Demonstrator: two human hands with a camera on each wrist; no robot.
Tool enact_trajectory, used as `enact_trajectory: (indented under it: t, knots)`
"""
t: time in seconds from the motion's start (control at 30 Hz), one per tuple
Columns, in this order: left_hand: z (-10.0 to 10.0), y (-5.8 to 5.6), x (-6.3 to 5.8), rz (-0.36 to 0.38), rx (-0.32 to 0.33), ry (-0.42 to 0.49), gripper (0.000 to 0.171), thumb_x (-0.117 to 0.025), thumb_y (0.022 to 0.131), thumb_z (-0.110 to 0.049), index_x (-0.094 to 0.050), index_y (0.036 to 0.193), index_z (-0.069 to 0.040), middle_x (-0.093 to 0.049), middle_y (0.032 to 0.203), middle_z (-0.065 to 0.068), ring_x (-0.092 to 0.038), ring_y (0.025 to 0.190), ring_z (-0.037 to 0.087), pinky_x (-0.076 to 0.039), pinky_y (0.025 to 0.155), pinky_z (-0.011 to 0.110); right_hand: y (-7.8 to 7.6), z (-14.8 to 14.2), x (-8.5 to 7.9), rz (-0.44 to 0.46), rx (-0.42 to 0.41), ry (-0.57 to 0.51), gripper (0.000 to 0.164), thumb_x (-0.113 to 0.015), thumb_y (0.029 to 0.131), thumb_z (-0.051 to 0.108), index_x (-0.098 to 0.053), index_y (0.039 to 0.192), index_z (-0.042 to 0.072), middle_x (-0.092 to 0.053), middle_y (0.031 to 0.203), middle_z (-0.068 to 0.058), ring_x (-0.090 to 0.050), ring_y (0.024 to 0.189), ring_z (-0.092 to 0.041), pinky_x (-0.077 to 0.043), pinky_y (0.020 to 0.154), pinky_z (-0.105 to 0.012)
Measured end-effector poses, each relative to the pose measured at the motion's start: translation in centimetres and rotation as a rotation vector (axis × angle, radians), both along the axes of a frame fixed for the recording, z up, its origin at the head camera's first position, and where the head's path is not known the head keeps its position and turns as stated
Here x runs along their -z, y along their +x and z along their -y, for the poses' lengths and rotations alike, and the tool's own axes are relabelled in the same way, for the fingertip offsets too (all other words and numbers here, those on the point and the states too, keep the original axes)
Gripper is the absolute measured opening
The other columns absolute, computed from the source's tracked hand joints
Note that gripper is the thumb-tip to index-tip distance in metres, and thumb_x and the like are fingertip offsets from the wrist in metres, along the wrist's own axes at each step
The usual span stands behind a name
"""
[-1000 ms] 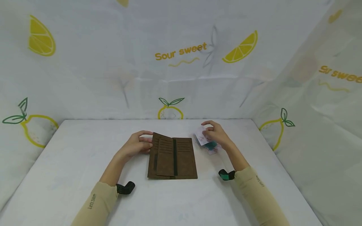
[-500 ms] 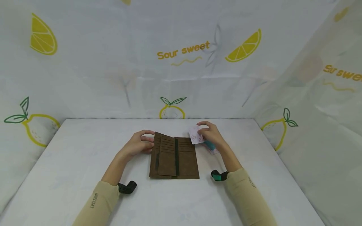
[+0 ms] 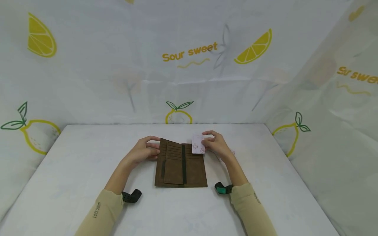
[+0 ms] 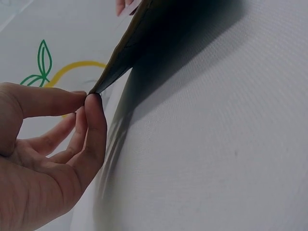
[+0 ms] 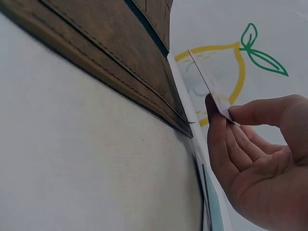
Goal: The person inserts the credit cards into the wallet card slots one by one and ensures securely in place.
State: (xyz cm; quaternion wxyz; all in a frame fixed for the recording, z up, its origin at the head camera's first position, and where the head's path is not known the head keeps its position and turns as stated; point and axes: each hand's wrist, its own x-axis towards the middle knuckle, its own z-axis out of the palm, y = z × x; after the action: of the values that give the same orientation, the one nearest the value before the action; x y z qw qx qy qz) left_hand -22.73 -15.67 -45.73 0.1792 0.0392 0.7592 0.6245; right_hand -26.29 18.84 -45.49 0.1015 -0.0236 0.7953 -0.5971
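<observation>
We see a brown wallet [image 3: 195, 172] striped dark green, a pale card [image 3: 197, 142] patterned with reddish marks, beige sleeves [image 3: 103, 206] with dark lettering, a white desk [image 3: 174, 213] and a white backdrop cloth [image 3: 103, 49], lemon-patterned in yellow and green.

Left fingers [image 3: 154, 138] pinch an open brown wallet [image 3: 195, 173]; right fingers [image 3: 209, 132] hold a pale card [image 3: 197, 144] near its top.

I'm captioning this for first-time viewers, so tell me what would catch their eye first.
The open brown wallet would likely stand out first, dark against the white table, its left edge pinched by the left hand. Next comes the pale patterned card in the right hand, near the wallet's upper right edge. Behind, printed yellow lemon slices brighten the white backdrop.
</observation>
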Motion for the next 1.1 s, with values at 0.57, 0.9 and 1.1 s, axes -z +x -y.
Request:
enact_trajectory:
  t: [0.57, 0.9, 1.1]
  knots:
    - [0.0, 0.0, 0.1, 0.009, 0.004, -0.002, 0.059, -0.067, 0.099, 0.004, -0.047, 0.155, 0.001, -0.064, 0.125, 0.018, -0.069, 0.089, 0.011, -0.065, 0.078, 0.024, 0.6, 0.4, 0.3, -0.066, -0.085, -0.01, 0.045, -0.07, 0.099, -0.004, -0.057, 0.142, -0.007, -0.069, 0.099, -0.009, -0.069, 0.08, -0.015, -0.067, 0.073, -0.027]
    - [0.1, 0.1, 0.3, 0.024, -0.012, -0.012, 0.058, -0.067, 0.099, 0.005, -0.048, 0.154, 0.001, -0.065, 0.12, 0.014, -0.068, 0.088, 0.01, -0.065, 0.077, 0.023, 0.7, 1.0, 0.8, -0.09, -0.136, 0.079, 0.039, -0.069, 0.097, -0.002, -0.064, 0.136, -0.004, -0.072, 0.101, -0.017, -0.067, 0.074, -0.015, -0.063, 0.066, -0.024]
    - [0.2, -0.1, 0.3, 0.028, -0.004, 0.002, 0.059, -0.067, 0.099, 0.004, -0.047, 0.154, 0.001, -0.065, 0.117, 0.012, -0.068, 0.087, 0.009, -0.065, 0.078, 0.023, 0.8, 1.3, 0.7, -0.083, -0.16, 0.119, 0.037, -0.069, 0.098, -0.003, -0.063, 0.135, -0.005, -0.074, 0.104, -0.021, -0.069, 0.078, -0.014, -0.065, 0.069, -0.024]
